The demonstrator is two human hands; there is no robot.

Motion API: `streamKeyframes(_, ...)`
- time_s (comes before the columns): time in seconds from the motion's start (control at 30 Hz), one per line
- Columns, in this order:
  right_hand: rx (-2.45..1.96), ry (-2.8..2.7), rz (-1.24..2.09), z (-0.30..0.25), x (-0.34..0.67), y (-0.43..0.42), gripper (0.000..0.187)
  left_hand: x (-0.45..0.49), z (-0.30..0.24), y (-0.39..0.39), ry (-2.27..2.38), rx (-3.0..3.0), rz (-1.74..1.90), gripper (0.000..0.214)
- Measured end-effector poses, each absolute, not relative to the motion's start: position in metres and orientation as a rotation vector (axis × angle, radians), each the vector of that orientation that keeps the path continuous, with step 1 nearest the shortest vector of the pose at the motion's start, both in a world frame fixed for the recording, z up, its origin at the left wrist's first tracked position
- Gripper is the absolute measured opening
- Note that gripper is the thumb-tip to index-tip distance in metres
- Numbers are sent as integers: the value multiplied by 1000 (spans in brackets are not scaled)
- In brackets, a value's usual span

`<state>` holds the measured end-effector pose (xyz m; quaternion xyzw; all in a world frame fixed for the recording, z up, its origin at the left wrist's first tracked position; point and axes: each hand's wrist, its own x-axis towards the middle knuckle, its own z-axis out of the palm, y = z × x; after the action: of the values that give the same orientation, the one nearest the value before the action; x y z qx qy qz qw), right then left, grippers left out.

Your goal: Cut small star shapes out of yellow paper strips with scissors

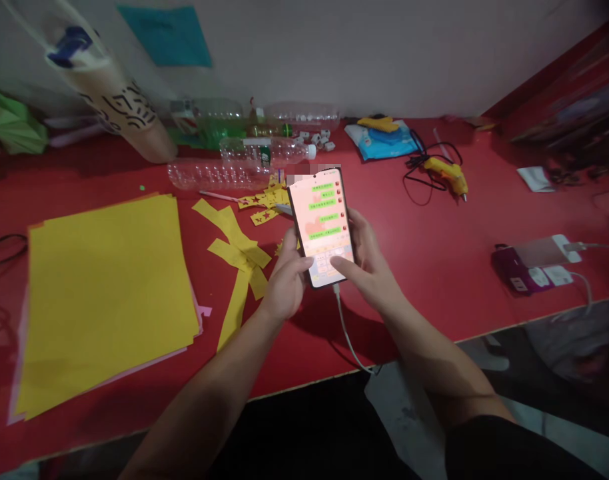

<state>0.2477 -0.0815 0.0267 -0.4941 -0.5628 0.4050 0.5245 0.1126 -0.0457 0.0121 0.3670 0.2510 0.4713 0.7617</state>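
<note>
The smartphone is held up over the near middle of the red table, its lit screen showing green chat bubbles above a keyboard. It lies directly between the two hands, its long axis running near to far with the far end leaning slightly left. Neither hand is clearly nearer, for both touch it: the left hand grips its left edge and the right hand its right edge, fingers curled behind and thumbs over the keyboard. The right thumb reaches further in across the screen. Both forearms come from the near side, angling inward. A white cable runs from the phone's near end toward the table edge. Left of the hands lie yellow paper strips, then a stack of yellow sheets; far right is a yellow glue gun.
</note>
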Motion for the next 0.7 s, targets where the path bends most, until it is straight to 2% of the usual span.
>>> streamKeyframes(0.2, -1087, -1433, 1155, 33, 253, -78, 85, 110, 12, -41, 542, 782, 1028, 53)
streamKeyframes(0.33, -1053, -1461, 1211, 37, 253, -77, 97, 109, 13, -41, 534, 742, 1039, 55)
streamKeyframes(0.57, -1127, -1561, 1141, 33, 254, -76, 105, 110, 13, -41, 538, 710, 1047, 49)
streamKeyframes(0.7, -1192, -1600, 1075, 34, 254, -77, 106, 110, 15, -41, 538, 706, 1053, 54)
